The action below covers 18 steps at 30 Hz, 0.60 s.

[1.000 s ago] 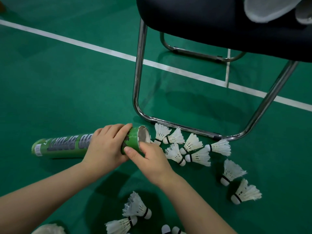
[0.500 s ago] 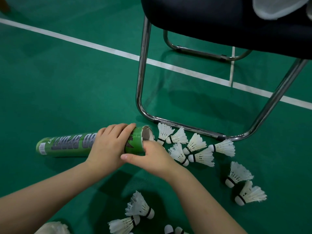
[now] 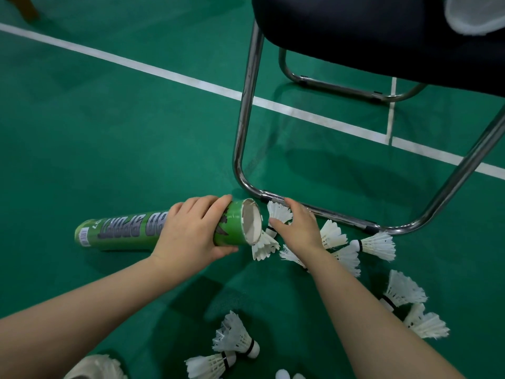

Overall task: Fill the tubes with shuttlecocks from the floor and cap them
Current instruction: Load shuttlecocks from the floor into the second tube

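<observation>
Low in the frame, the left hand grips the green tube near its open end; just right of it, the right hand pinches a shuttlecock.

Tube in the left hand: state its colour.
The tube is green with grey lettering, seen best in the head view.

Dark-seated, chrome-framed chair on green court floor with white lines.

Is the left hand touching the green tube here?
Touching. The head view shows the left hand curled over the green tube near its open end, with the fingers on top and the thumb on the near side.
</observation>
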Motion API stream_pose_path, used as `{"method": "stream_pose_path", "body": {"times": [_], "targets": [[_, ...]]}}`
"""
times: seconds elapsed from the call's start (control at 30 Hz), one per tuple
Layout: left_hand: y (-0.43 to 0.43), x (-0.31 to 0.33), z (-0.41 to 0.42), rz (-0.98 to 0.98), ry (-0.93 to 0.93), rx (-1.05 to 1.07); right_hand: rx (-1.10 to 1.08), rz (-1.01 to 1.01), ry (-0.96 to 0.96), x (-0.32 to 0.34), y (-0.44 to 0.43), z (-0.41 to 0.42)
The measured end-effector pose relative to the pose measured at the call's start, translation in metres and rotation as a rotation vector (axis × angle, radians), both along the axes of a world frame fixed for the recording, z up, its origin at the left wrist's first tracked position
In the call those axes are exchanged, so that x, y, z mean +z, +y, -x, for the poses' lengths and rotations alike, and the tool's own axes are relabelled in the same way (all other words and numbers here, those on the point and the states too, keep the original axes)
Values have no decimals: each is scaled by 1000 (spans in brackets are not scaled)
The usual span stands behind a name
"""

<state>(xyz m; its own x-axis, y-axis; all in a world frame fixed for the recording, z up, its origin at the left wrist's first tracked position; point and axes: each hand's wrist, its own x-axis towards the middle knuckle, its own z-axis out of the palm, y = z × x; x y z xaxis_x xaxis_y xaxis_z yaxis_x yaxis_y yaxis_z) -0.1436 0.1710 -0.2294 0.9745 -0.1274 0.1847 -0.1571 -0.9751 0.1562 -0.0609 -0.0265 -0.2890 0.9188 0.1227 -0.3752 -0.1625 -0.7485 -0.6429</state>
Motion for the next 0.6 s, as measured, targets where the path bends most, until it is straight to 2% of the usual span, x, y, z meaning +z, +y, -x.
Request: {"method": "stream_pose_path", "body": {"times": [0.27, 0.33, 0.53, 0.6], "targets": [[2, -3, -4, 4, -16, 3, 53, 234, -116, -23, 9, -13], [1, -4, -4, 6, -16, 1, 42, 237, -160, -26, 5, -10], [-1, -7, 1, 12, -10, 1, -140, -134, -262, -1, -6, 5], [0, -6, 0, 18, -7, 16, -263, -332, -310, 15, -10, 12]]}}
